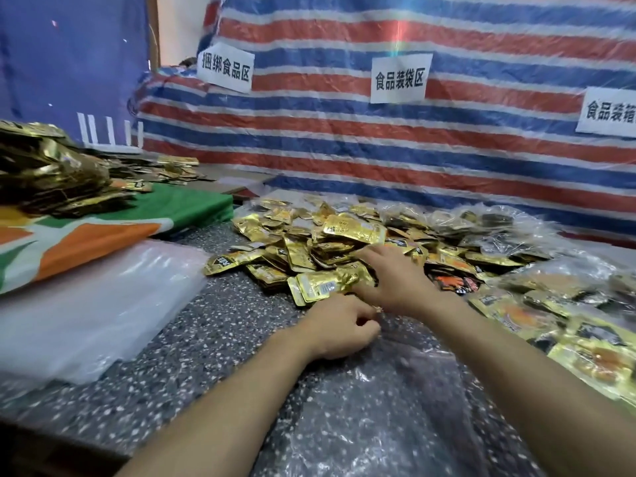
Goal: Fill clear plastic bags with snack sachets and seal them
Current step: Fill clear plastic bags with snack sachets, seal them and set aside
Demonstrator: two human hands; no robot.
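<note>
Stack of empty bags [96,304] sits far left on the speckled table [213,339]. Left hand [340,328]: fingers clenched, pinching the mouth of the clear plastic bag [364,418], which lies flat at centre front. Right hand [395,280]: fingers curled on a gold sachet [323,286] at the near edge of the sachet pile [309,242]. Filled bags [550,325] lie at right.

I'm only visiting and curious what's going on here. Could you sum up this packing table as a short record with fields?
left hand: curled, seems to grip the edge of the flat bag
right hand: on the sachets, fingertips hidden
sachets: gold, loose pile on the table
spare bags: stacked at left
filled bags: at right
</note>
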